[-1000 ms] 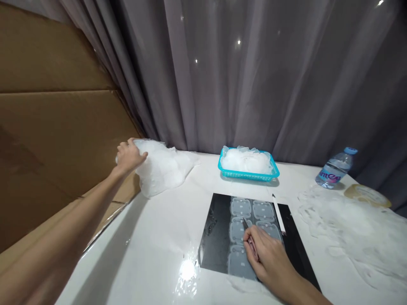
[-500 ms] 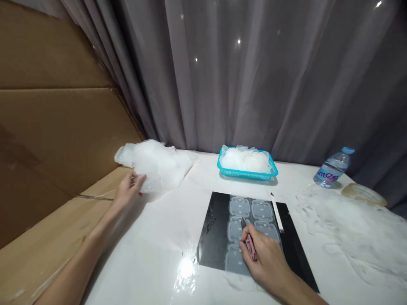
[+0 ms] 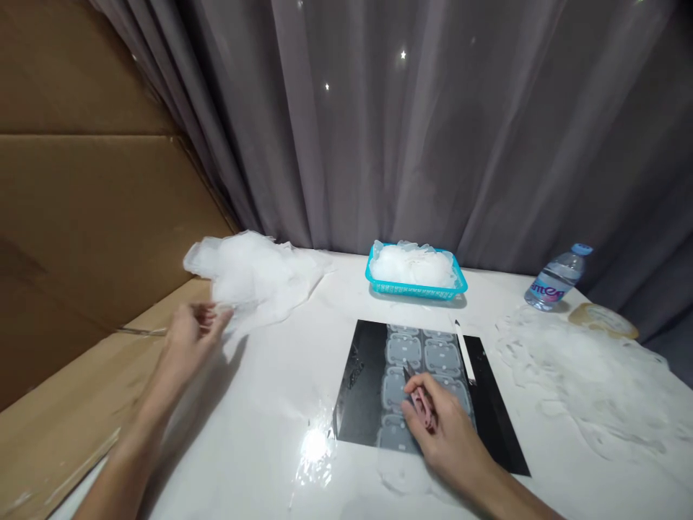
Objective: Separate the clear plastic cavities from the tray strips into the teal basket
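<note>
My left hand (image 3: 198, 331) is closed, with thumb and fingertips pinching the near edge of a thin translucent sheet (image 3: 242, 309). The edge lifts slightly from a white pile of such sheets (image 3: 260, 271) at the back left. In my right hand (image 3: 452, 433) is a pair of pink-handled thread snips (image 3: 423, 409), dark blades pointing up and away. That hand hovers over a black board (image 3: 362, 375). A clear plastic strip with rows of rounded-square shapes (image 3: 403, 352) lies across the board; my right hand hides part of it.
A white pen-like tool (image 3: 465, 354) rests on the board's right side. Behind is a turquoise basket (image 3: 416, 290) holding white translucent pieces (image 3: 414, 266). A water bottle (image 3: 557, 280), a tape roll (image 3: 603, 320) and loose film scraps (image 3: 595, 383) sit right. Cardboard (image 3: 81, 231) borders the left.
My left hand has drawn back toward me and left, pulling the sheet's edge from the pile. My right hand keeps the snips over the board. The view has shifted slightly.
</note>
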The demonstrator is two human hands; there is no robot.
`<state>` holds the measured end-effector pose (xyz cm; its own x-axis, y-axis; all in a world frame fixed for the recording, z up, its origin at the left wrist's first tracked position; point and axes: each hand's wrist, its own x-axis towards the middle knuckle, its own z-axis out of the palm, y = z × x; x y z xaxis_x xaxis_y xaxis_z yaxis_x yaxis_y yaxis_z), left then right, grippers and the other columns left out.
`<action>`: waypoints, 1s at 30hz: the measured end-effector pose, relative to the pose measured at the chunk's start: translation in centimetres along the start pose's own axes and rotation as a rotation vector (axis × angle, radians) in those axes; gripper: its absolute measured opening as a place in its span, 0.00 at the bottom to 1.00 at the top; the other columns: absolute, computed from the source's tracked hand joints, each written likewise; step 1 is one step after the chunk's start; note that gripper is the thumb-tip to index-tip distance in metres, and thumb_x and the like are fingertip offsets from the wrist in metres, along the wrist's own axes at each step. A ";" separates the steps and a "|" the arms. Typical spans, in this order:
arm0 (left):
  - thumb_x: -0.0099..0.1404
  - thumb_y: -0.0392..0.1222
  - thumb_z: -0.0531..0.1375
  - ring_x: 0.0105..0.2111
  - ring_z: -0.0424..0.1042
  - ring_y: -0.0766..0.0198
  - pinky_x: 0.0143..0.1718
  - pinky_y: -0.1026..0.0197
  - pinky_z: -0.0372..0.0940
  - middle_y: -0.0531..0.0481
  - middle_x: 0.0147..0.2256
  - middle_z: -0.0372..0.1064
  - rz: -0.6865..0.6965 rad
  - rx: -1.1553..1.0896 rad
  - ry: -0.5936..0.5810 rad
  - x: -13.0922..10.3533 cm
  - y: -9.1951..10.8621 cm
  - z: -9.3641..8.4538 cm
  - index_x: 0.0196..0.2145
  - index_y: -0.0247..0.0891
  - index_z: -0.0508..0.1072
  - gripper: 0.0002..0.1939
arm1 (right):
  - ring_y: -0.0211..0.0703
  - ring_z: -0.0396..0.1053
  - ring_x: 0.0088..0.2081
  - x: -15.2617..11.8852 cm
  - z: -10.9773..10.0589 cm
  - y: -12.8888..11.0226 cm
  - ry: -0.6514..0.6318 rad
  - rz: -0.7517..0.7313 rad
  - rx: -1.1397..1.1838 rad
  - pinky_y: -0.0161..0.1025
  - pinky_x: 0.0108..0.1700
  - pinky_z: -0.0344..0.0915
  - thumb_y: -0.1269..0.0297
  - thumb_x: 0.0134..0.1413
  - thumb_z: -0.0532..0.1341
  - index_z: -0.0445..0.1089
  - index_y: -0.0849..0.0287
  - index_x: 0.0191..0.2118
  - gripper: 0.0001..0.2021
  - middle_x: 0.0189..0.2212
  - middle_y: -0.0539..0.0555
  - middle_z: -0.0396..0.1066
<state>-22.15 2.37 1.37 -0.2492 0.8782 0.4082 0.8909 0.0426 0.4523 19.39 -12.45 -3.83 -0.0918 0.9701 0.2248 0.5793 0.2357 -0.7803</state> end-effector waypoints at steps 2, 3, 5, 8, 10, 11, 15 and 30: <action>0.67 0.62 0.54 0.43 0.76 0.49 0.42 0.51 0.74 0.46 0.42 0.71 0.037 -0.098 -0.112 -4.1 0.5 -0.8 0.50 0.46 0.63 0.22 | 0.41 0.69 0.26 0.6 -0.6 -0.1 0.059 -0.008 -0.021 0.35 0.28 0.63 0.56 0.69 0.56 0.68 0.56 0.43 0.09 0.26 0.48 0.69; 0.68 0.63 0.55 0.46 0.76 0.47 0.44 0.49 0.74 0.47 0.44 0.72 0.050 -0.120 -0.169 -6.1 0.8 -1.2 0.50 0.50 0.63 0.21 | 0.41 0.70 0.26 1.0 -1.0 0.1 0.090 -0.021 -0.051 0.35 0.29 0.64 0.56 0.69 0.56 0.69 0.56 0.43 0.10 0.27 0.49 0.70; 0.67 0.63 0.59 0.49 0.76 0.45 0.47 0.48 0.72 0.50 0.48 0.74 0.098 -0.102 -0.280 -9.3 1.5 -1.6 0.52 0.56 0.65 0.21 | 0.42 0.72 0.27 2.0 -2.1 1.2 0.154 -0.057 -0.157 0.36 0.30 0.66 0.56 0.70 0.55 0.70 0.56 0.45 0.11 0.30 0.51 0.74; 0.67 0.62 0.59 0.46 0.77 0.45 0.44 0.51 0.71 0.48 0.46 0.76 0.208 -0.116 -0.374 -10.1 3.5 -1.0 0.50 0.52 0.70 0.19 | 0.46 0.77 0.34 4.1 -4.4 4.3 0.262 -0.101 -0.381 0.39 0.36 0.69 0.60 0.71 0.51 0.70 0.57 0.51 0.14 0.41 0.57 0.78; 0.71 0.59 0.56 0.42 0.77 0.48 0.42 0.55 0.69 0.48 0.43 0.77 0.302 -0.115 -0.411 -8.4 5.3 0.4 0.46 0.48 0.73 0.16 | 0.51 0.78 0.43 5.6 -6.1 7.1 0.303 -0.082 -0.495 0.41 0.40 0.69 0.63 0.71 0.48 0.68 0.58 0.55 0.16 0.47 0.61 0.78; 0.73 0.57 0.54 0.39 0.77 0.51 0.40 0.56 0.68 0.49 0.41 0.77 0.360 -0.113 -0.427 -7.2 6.2 1.3 0.44 0.46 0.74 0.16 | 0.51 0.78 0.43 6.3 -6.9 8.5 0.301 -0.034 -0.538 0.41 0.40 0.69 0.63 0.71 0.47 0.66 0.58 0.57 0.17 0.47 0.61 0.78; 0.75 0.52 0.52 0.31 0.73 0.59 0.35 0.60 0.64 0.50 0.37 0.75 0.540 -0.162 -0.487 -3.1 9.3 5.1 0.42 0.42 0.74 0.15 | 0.51 0.74 0.31 8.7 -9.5 12.7 0.343 0.078 -0.580 0.40 0.33 0.61 0.65 0.68 0.48 0.64 0.62 0.56 0.17 0.34 0.60 0.77; 0.76 0.51 0.56 0.54 0.73 0.49 0.55 0.48 0.69 0.43 0.53 0.71 0.853 -0.309 -0.536 -8.9 18.8 11.4 0.53 0.44 0.69 0.14 | 0.47 0.71 0.34 9.4 -11.3 15.9 0.411 0.142 -0.746 0.39 0.36 0.60 0.62 0.70 0.53 0.70 0.61 0.46 0.11 0.38 0.58 0.72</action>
<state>1.15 0.81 -2.77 0.6825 0.6587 0.3167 0.5376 -0.7460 0.3932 36.90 -0.19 -7.54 0.2390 0.8552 0.4599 0.9566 -0.1260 -0.2627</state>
